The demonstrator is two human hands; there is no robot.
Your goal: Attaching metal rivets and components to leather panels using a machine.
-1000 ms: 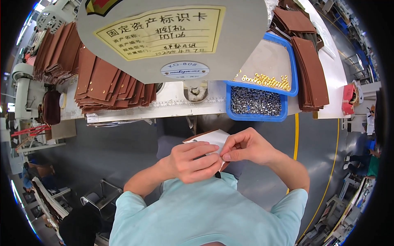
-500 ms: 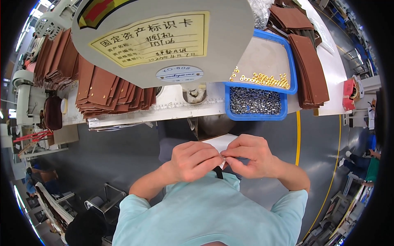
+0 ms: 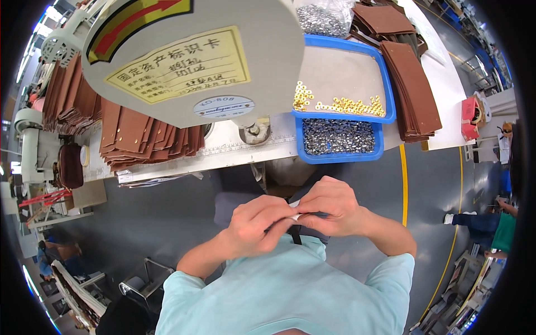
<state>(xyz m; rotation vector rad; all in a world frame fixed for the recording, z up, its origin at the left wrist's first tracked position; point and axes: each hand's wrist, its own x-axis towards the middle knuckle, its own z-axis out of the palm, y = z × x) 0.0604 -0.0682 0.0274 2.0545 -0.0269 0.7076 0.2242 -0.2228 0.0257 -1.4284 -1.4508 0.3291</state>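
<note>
Grips a bent brown-and-white piece (image 3: 294, 216) between both hands, above the lap, just short of the near edge of the worktop (image 3: 276, 149). Pinches it with the left hand (image 3: 258, 224) from about nine o'clock and with the right hand (image 3: 330, 207) from about three o'clock, with closed fingers and with fingertips close together. Lets only a sliver of it show; cannot tell its full shape.

Counting from the hands as the centre of the dial, has a grey-white machine head (image 3: 192, 64) at eleven o'clock, above the worktop, bearing a yellow label (image 3: 178, 64). Has at ten o'clock a fanned pile of brown pieces (image 3: 148, 134) with gold studs, and farther out in the same direction another brown stack (image 3: 72, 97). Has between twelve and one o'clock a blue tray (image 3: 340, 64) with small gold parts (image 3: 352, 105) along its near side, overlapping at one o'clock a blue bin (image 3: 340, 158) full of dark silvery parts (image 3: 338, 137). Has a clear bag (image 3: 324, 20) of silvery bits beyond, near twelve, and a tall brown pile (image 3: 413, 92) between one and two. Has a red box (image 3: 469, 120) at two o'clock.
</note>
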